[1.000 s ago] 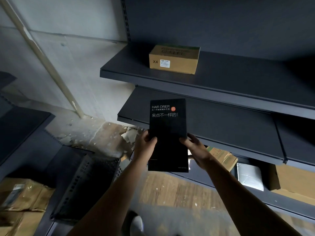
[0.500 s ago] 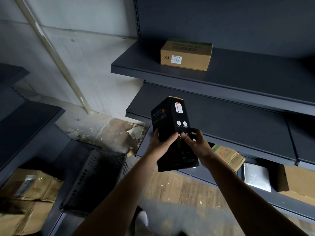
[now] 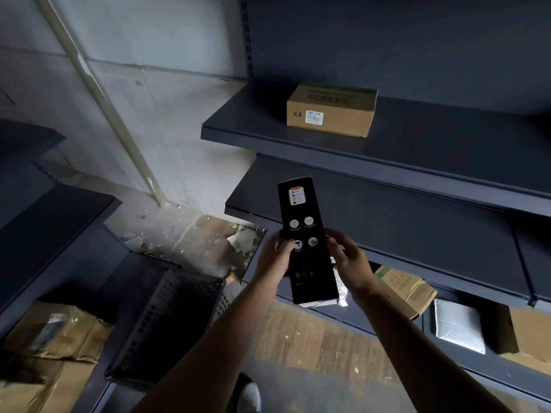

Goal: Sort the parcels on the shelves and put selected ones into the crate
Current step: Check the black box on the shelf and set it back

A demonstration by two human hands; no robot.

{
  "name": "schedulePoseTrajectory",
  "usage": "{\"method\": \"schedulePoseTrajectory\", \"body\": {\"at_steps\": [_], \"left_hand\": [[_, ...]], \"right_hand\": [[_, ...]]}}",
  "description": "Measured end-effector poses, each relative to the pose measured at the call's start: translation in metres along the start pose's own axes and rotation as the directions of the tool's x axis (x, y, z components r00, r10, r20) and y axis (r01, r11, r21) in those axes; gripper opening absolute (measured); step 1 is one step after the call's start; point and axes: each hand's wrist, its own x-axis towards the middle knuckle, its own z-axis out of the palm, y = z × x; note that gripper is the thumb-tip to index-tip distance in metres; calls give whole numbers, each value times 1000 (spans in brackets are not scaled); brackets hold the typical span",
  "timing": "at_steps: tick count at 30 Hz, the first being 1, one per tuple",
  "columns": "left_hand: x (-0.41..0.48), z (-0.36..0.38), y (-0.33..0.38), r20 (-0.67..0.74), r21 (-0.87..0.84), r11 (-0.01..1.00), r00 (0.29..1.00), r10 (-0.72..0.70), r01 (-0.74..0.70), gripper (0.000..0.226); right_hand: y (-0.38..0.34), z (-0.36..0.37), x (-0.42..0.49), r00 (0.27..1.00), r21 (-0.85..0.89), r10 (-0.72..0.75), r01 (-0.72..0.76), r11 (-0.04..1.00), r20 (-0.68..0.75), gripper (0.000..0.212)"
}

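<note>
A tall black hair-drier box [image 3: 305, 234] stands upright in the air in front of the dark shelves, its narrow side with round icons facing me. My left hand [image 3: 272, 257] grips its left edge, thumb on the face. My right hand [image 3: 347, 260] holds the right edge with curled fingers. A dark perforated crate [image 3: 167, 320] sits low at the left on the floor, tilted. A brown carton marked X4 [image 3: 331, 111] lies on the upper shelf [image 3: 447, 150].
The middle shelf [image 3: 417, 234] runs just behind the box. On the bottom shelf lie a crumpled brown carton [image 3: 405, 287], a white padded mailer [image 3: 459, 329] and a brown box [image 3: 527, 338]. Brown parcels [image 3: 50, 338] sit on the left shelving. My shoe [image 3: 250, 397] shows below.
The black box has been turned in my hands from its wide printed front to its narrow icon side. The view has shifted left and the shelves appear further right.
</note>
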Motion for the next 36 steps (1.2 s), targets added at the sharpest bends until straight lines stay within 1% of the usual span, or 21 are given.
{"method": "schedulePoseTrajectory", "body": {"at_steps": [2,3,5,6,8,10,12,13,14,15,17,18,19,20,22,23,25,28,32,34,36], "left_hand": [[0,0,0,-18,-10,1000,1000,23,-24,17],[-1,1,1,-26,-7,999,999,34,-35,24],[-1,0,0,-32,-21,999,999,41,-42,47],[-2,-1,0,-38,-36,998,998,45,-46,54],[-2,-4,0,-41,-52,997,998,50,-52,55],[1,-9,-1,-15,-90,995,999,41,-42,53],[3,-13,-4,24,-110,994,999,26,-23,53],[3,-14,-4,37,-104,994,999,16,-12,56],[3,-16,-4,43,-91,996,999,-7,11,59],[4,-18,-6,46,-88,996,999,-25,29,59],[5,-20,-8,43,-120,992,998,-43,48,50],[5,-21,-8,37,-142,988,998,-50,55,44],[5,-21,-10,31,-152,987,998,-56,60,39],[5,-20,-11,32,-156,986,998,-56,60,35],[4,-18,-12,36,-168,984,998,-55,60,30],[4,-18,-13,37,-170,984,998,-54,60,28],[4,-19,-13,38,-160,986,998,-45,51,29],[4,-20,-13,56,-139,990,998,-22,30,31],[2,-19,-8,34,-72,996,998,47,-45,19],[4,-21,-7,-31,29,994,994,108,-107,13],[8,-24,-9,-69,143,972,978,198,-187,16]], "right_hand": [[-1,3,0,998,-74,-56,56,996,10,23],[-3,6,-1,995,-108,-94,96,989,23,29],[-7,9,-4,984,-188,-172,179,966,55,46],[-8,9,-5,980,-217,-185,197,956,76,52],[-10,7,-5,983,-208,-143,164,964,111,55],[-9,5,-2,992,-238,-68,92,967,108,47],[-6,-1,2,999,-390,-26,38,920,36,37],[-4,-4,4,1000,-432,-14,10,902,-6,38],[-1,-8,6,999,-426,14,-27,904,-34,42],[1,-12,6,997,-367,72,-81,927,-38,46],[2,-18,4,978,-95,209,-205,974,25,58],[3,-20,3,965,42,253,-257,966,76,63],[1,-22,0,954,134,272,-288,948,127,64],[-1,-23,-2,948,188,265,-296,936,175,59],[-4,-23,-6,940,255,244,-303,918,240,42],[-5,-23,-7,936,279,241,-310,909,256,36],[-4,-23,-8,938,311,232,-308,899,258,32],[-4,-23,-8,946,316,215,-287,905,244,34],[-8,-23,-7,967,292,176,-224,930,183,37],[-11,-22,-7,977,293,151,-190,937,153,43],[-15,-20,-8,982,287,126,-163,944,143,41]]}}
